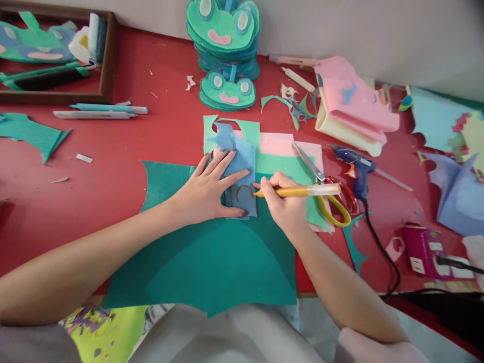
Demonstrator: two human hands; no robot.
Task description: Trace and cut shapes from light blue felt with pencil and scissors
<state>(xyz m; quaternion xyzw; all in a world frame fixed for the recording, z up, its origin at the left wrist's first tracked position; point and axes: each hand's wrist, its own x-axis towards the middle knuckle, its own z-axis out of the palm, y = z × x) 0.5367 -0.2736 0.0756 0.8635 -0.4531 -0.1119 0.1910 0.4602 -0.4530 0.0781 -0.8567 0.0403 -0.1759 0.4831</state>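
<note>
My left hand (206,189) lies flat with fingers spread, pressing down a piece of blue felt (241,156). In my right hand (282,201) is a yellow-orange marker (298,191), its tip touching the blue felt at the right end of a dark curved line (243,188). Beneath the blue piece spreads a large dark green felt sheet (212,257). Lighter green felt (283,164) and pink felt (278,141) lie behind it. Scissors with yellow and red handles (321,177) rest just beyond my right hand, blades apart.
Stacked green frog faces (227,43) stand by the wall. To the right are a blue glue gun (355,169) with a cord, a purple power adapter (423,249) and folded pink felt (355,96). Two markers (100,112) and a wooden tray (109,55) sit on the left.
</note>
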